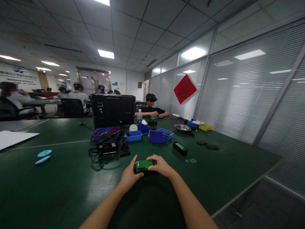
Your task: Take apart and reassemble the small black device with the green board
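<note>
A green circuit board (pixel 144 164) sits on or in a dark casing, close in front of me over the table. My left hand (pixel 130 173) grips its left side, thumb along the near edge and a finger at the far edge. My right hand (pixel 161 166) pinches the right end of the board between thumb and fingers. The underside of the dark casing is mostly hidden. Further right stands a black box with a green-lit top (pixel 180 148), apart from both hands. Near it lie a small ring (pixel 186 161) and a clear plastic piece (pixel 193 161).
Left of my hands are a tangle of black cables (pixel 105 148) and a black device (pixel 124 147). Blue bins (pixel 133 136), a metal bowl (pixel 182 128) and a large black panel (pixel 113 109) stand beyond. A person (pixel 152 109) sits across the green table (pixel 71 184). Light-blue pieces (pixel 44 153) lie left.
</note>
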### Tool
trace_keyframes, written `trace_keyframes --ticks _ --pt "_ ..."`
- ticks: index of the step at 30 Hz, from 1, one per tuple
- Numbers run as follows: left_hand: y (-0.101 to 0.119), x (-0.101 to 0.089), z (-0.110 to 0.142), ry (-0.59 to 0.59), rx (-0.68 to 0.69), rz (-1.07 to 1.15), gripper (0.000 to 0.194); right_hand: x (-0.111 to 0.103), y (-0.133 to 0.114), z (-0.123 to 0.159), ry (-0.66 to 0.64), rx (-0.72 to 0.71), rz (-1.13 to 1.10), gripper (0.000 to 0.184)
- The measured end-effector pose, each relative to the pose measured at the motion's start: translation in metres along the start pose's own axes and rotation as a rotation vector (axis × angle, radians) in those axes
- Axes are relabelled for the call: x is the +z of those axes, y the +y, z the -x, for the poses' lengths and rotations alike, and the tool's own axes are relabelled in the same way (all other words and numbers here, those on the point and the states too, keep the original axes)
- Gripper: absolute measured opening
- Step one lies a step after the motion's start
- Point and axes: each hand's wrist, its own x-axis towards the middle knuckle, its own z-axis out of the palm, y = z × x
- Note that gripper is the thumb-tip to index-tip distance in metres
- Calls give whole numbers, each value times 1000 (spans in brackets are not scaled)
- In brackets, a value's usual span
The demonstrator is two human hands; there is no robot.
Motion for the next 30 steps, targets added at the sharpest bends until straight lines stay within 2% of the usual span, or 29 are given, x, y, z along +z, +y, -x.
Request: trace_keyframes --ticks 4,9,11,14,17,20,23,27,30 --pt "-1 1 -1 -9 -7 -7 89 0 1 1 -5 6 -3 38" --pt "-3 3 -2 11 26 -7 86 -3 -5 4 -94 49 -60 51" --pt "-4 4 -2 61 37 -31 82 -3 -6 4 -109 64 -72 54" --pt "-5 5 -3 207 10 -118 71 1 -2 2 -103 71 -33 57" --pt "-7 3 -4 304 -78 -150 58 9 2 0 -94 68 -9 49" --pt "-8 0 -5 277 -77 -11 50 18 5 -1 -160 94 -138 31" --pt "-9 -1 -6 261 -25 140 48 25 10 -4 -188 136 -255 36" --pt "-9 1 -6 174 0 246 57 32 21 -10 -91 207 -338 28" --pt "-3 5 -1 86 86 136 66 35 28 -14 -9 272 -384 19"
